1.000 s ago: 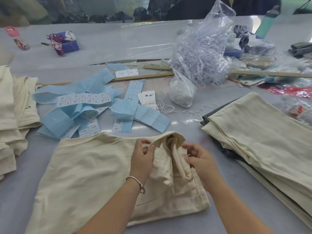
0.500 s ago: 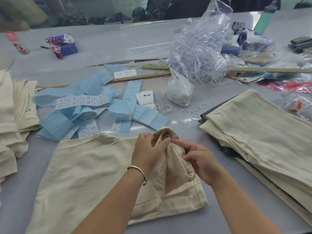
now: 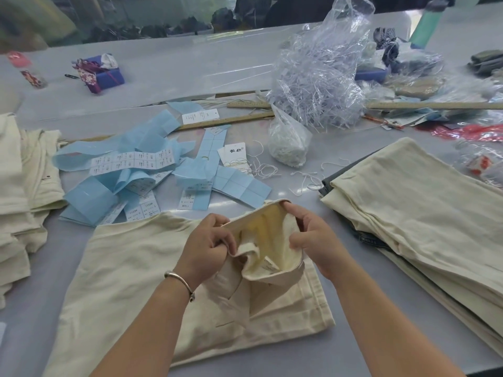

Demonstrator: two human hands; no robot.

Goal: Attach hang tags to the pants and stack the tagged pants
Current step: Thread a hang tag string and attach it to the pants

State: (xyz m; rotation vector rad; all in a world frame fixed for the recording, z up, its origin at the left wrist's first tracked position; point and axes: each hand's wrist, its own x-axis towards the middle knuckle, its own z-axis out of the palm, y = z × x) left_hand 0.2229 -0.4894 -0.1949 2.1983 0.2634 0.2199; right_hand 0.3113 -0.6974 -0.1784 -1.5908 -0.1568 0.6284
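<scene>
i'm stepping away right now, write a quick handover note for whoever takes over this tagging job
Left hand: grips the folded-back waistband of the cream pants in front of you.
Right hand: grips the other side of the waistband, holding it open so the inner label shows.
Hang tag and loose strings lie on the table behind the pants, beside the blue label sheets.
Folded cream pants are stacked at right and at left; I cannot tell which stack is tagged.
Done: waistband opened.
Left: no tag shows on this pair; tag it, then stack it.
</scene>
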